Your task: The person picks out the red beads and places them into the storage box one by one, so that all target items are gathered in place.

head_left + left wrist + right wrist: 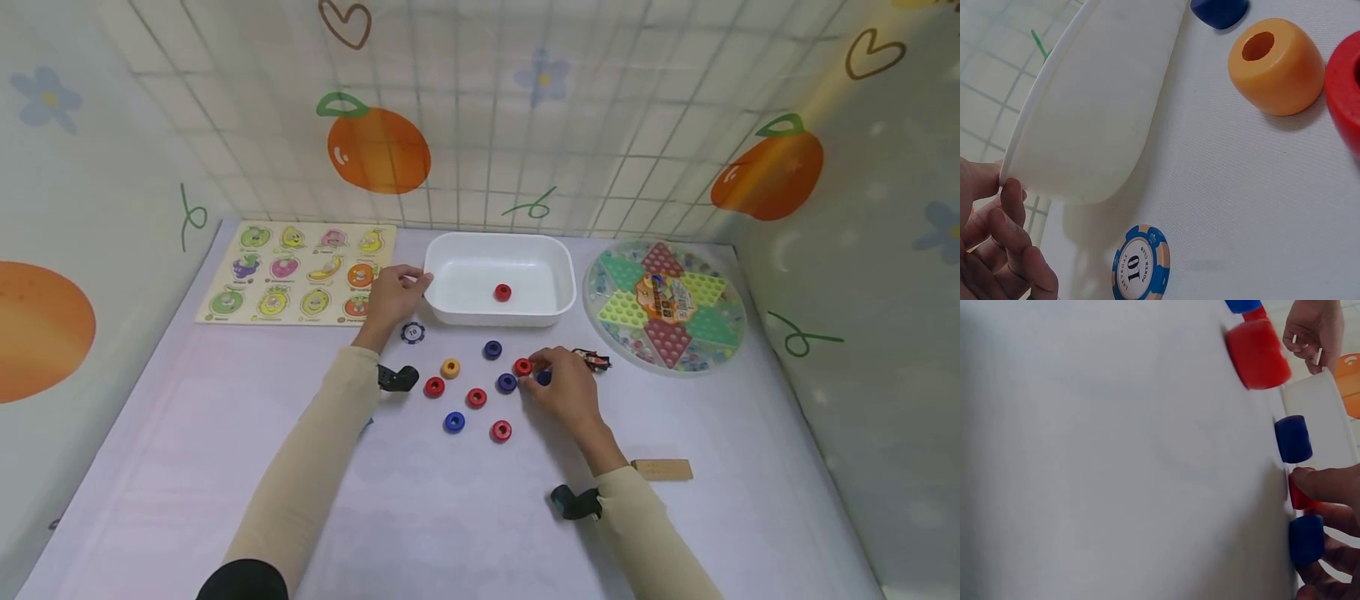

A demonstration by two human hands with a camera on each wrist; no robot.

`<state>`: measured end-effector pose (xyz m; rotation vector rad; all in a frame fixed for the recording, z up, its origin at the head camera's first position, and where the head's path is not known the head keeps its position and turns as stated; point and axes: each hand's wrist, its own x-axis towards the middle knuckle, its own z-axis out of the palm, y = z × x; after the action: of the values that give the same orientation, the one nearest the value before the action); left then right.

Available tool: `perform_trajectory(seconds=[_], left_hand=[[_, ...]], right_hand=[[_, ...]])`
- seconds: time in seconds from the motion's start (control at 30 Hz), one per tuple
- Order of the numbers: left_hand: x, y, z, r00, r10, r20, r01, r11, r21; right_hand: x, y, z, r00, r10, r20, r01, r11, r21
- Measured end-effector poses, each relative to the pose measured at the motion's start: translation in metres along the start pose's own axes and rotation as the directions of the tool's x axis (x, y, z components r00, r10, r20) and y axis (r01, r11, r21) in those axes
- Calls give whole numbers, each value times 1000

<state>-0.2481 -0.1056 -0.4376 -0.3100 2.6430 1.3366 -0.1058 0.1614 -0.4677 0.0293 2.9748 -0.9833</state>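
Note:
My left hand (396, 298) pinches the left rim of a white plastic tub (465, 283) between thumb and forefinger, seen closely in the left wrist view. Inside that tub lies one red bead (502, 292). With thumb and fingers, my right hand (568, 390) pinches another red bead (522, 367) on the table. Right beside those fingers is a dark blue bead (1307, 540), partly covered in the head view. Several more beads lie in front of the tub, among them a yellow bead (1277, 65), a purple-blue bead (506, 382) and a red bead (501, 430).
A blue-and-white poker chip (1141, 264) lies near the left wrist. Behind the left hand is a fruit puzzle board (300, 275). To the right are a round game board (665, 306), a small dark toy (596, 360) and a brown wooden strip (663, 470).

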Motion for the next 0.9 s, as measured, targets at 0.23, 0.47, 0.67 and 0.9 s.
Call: perform_trajectory(seconds=[0.23,0.47,0.67,0.9], left_hand=[[-2,1,0,1000,12,4,-12,999,-39],[-3,0,-1,1000,12,4,-12,999,-34],[-2,-1,0,1000,5,7,-5,1000,-31],[-2,-2,-1,1000,13,10,-13,1000,-26]], right_hand=[[-1,-1,1,1000,-14,-3,14,999,-43],[2,0,7,1000,-8,-4,8,998,-65],[1,0,1,1000,-7,4,7,999,-53],[3,-10,-24,993,-82,-88,79,996,-42]])
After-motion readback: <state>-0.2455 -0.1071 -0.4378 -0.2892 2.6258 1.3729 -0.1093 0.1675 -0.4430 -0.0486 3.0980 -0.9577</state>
